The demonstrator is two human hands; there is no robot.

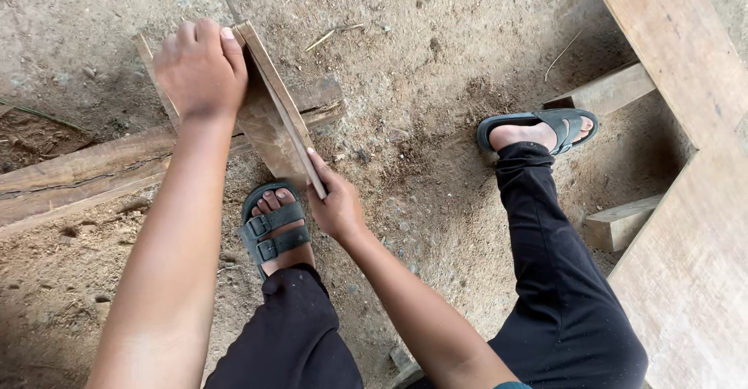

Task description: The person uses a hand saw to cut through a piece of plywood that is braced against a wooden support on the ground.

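A flat brown wooden board (273, 116) stands on edge, tilted, on top of a long weathered plank (86, 175) that lies on the dirt. My left hand (199, 66) grips the board's top far corner. My right hand (335, 202) holds its near lower edge, just above my left foot in a grey sandal (274, 229). My right foot in a dark sandal (541, 128) rests on the ground to the right.
Bare sandy ground (421, 62) surrounds the board. At the right runs a broad pale wooden structure (686, 85) with two short cross pieces (612, 89) sticking out toward my right foot. A thin twig (331, 37) lies beyond the board.
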